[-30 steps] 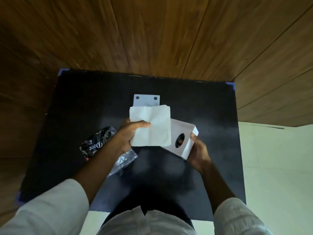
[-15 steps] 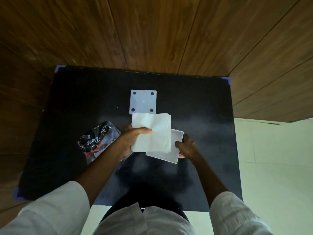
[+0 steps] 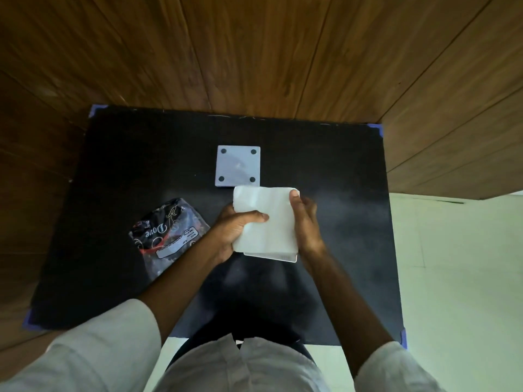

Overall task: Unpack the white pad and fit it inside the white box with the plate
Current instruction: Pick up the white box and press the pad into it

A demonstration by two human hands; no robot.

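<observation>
Black mat (image 3: 113,171) on wood floor: since a second ago, white pad (image 3: 268,219) now overlies white box (image 3: 271,256). Left hand (image 3: 236,232) pinches the pad; right hand (image 3: 307,222) clasps pad and box edge. Insertion appears begun; plate (image 3: 237,166) and empty wrapper (image 3: 167,236) lie apart.

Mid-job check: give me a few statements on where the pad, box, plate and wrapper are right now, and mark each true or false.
1. Both hands are on the white pad. True: the left hand pinches its left edge and the right hand presses its right edge.
2. The plate is already inside the white box. False: it lies flat on the black mat, beyond the hands.
3. The pad covers most of the box. True: only the box's near edge shows below it.
4. The wrapper lies right of the hands. False: it lies to their left.
</observation>
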